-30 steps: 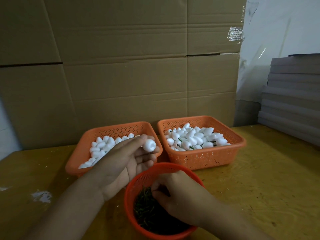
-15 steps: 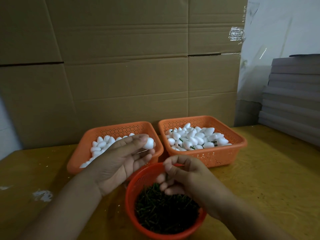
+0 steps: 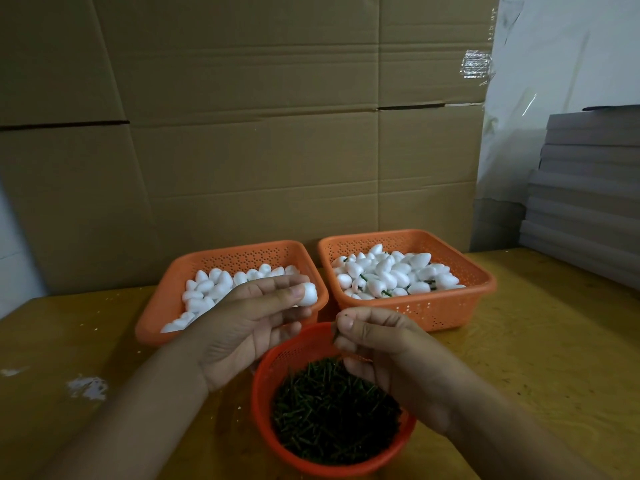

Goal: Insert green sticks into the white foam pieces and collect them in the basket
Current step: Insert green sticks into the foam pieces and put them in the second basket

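My left hand (image 3: 256, 323): pinches one white foam piece (image 3: 308, 294) at its fingertips. My right hand (image 3: 384, 351): pinches a green stick (image 3: 336, 330), just right of the foam. Below both: round basket of green sticks (image 3: 332, 410). Beyond my right hand: orange basket (image 3: 450, 306) holding finished pieces.

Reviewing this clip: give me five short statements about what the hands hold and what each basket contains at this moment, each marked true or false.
1. The left hand holds a white foam piece at its fingertips. True.
2. The right hand is empty and flat on the table. False: it is raised over the round basket, pinching a green stick.
3. The round basket holds green sticks. True.
4. The right square basket holds only plain foam pieces. False: several there show green sticks.
5. The left square basket is stacked on the right one. False: they stand side by side.
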A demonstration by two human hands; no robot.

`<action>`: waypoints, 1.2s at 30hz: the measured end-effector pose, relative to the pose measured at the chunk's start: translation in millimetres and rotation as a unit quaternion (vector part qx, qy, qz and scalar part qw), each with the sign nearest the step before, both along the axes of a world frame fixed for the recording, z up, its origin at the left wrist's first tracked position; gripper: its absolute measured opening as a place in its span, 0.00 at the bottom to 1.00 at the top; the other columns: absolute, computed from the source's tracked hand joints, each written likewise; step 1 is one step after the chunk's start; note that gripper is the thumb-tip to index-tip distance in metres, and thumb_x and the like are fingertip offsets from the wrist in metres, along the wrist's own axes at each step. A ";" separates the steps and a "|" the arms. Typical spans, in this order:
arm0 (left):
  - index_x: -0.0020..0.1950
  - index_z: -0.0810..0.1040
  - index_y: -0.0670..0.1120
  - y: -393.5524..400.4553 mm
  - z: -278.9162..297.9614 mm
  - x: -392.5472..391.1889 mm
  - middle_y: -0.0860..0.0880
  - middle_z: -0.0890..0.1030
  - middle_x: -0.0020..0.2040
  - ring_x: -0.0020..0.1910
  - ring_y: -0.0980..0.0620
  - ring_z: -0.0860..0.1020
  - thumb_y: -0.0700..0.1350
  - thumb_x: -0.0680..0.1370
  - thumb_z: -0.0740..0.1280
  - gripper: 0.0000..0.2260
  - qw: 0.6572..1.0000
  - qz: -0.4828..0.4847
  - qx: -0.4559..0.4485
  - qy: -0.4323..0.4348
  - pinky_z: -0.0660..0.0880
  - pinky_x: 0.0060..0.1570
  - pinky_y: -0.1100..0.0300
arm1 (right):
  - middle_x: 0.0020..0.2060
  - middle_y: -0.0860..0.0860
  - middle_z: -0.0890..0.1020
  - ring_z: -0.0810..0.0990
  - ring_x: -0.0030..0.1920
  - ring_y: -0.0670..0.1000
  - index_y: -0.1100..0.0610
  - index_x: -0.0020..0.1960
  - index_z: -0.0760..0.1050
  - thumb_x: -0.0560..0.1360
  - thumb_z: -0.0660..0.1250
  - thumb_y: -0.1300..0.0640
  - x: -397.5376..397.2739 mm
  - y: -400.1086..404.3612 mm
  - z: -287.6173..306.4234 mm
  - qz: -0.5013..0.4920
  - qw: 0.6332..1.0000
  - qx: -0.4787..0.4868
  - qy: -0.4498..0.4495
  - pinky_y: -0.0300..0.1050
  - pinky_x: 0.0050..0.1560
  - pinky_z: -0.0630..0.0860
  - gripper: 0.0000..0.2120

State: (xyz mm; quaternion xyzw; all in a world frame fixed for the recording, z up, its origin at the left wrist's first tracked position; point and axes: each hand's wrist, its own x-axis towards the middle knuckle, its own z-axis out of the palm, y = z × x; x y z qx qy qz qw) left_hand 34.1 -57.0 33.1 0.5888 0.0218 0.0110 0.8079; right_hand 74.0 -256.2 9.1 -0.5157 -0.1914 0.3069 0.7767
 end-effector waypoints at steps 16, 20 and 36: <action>0.60 0.80 0.38 -3.5 -3.2 -3.2 0.40 0.84 0.56 0.52 0.47 0.85 0.35 0.69 0.72 0.20 0.999 -0.020 0.040 -0.020 0.81 0.47 0.61 | 0.46 0.65 0.85 0.87 0.45 0.56 0.63 0.45 0.84 0.66 0.74 0.64 2.5 -0.8 -0.3 -0.122 0.987 0.107 -0.008 0.38 0.40 0.81 0.08; 0.62 0.79 0.39 -5.8 -2.0 -4.8 0.40 0.83 0.57 0.54 0.46 0.84 0.37 0.69 0.74 0.21 0.997 -0.024 0.067 -0.026 0.81 0.50 0.59 | 0.43 0.59 0.86 0.85 0.43 0.51 0.58 0.44 0.85 0.67 0.75 0.57 0.0 -1.3 -0.2 -0.194 0.977 0.048 -0.075 0.38 0.37 0.79 0.08; 0.60 0.80 0.41 -14.0 -2.9 -7.9 0.40 0.84 0.58 0.56 0.44 0.84 0.38 0.67 0.76 0.21 0.995 -0.041 0.090 -0.034 0.81 0.49 0.59 | 0.36 0.51 0.85 0.79 0.34 0.43 0.59 0.44 0.86 0.73 0.73 0.62 -6.1 1.8 -5.8 -0.192 0.969 -0.002 -0.153 0.36 0.34 0.74 0.03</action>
